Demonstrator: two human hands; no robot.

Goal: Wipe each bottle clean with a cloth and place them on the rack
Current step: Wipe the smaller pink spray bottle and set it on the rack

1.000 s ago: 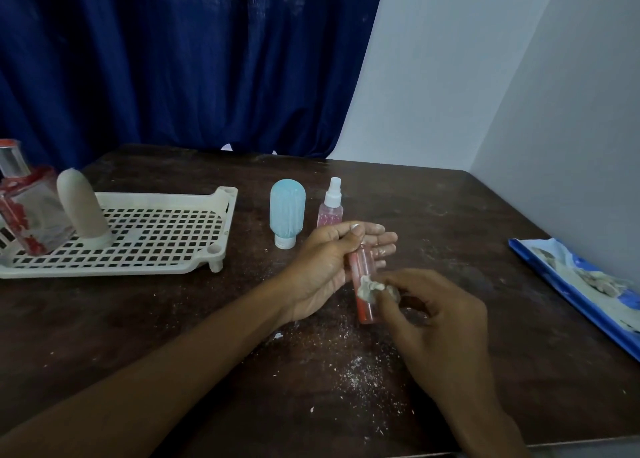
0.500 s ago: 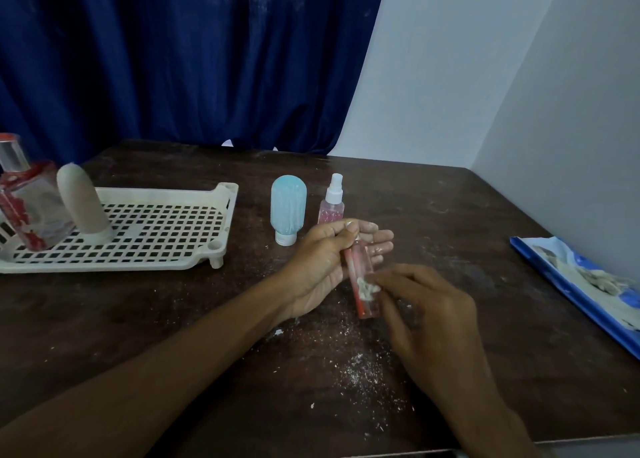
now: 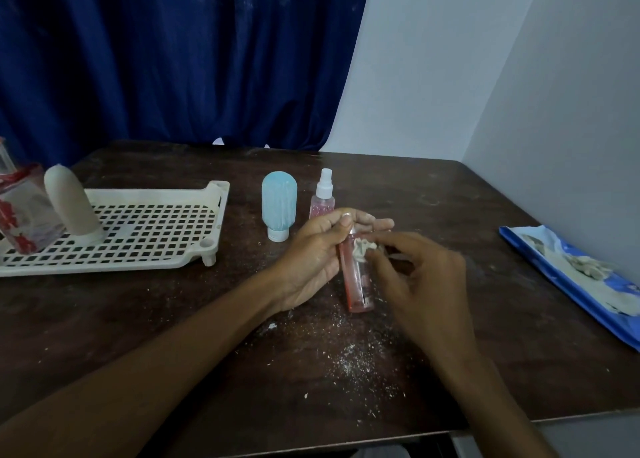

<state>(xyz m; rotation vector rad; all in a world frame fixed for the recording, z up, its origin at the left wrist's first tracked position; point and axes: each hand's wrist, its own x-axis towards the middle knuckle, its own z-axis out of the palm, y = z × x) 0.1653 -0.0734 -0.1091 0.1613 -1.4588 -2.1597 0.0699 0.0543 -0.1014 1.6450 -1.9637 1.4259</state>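
In the head view, a pink bottle (image 3: 358, 284) is gripped near its top by the left hand (image 3: 311, 260) over the table (image 3: 450, 208), well right of the rack (image 3: 145, 229), while a cloth (image 3: 362, 250) is pinched against it by the right hand (image 3: 426, 284).

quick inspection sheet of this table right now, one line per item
surface: dark table, strewn with white crumbs
job's things: rack holds a glass bottle and a beige bottle; blue bottle and spray bottle stand on the table
clutter: blue packet at the right edge
grips: left hand holds a pink bottle; right hand pinches a cloth against it
cables: nothing seen
surroundings: blue curtain, pale wall
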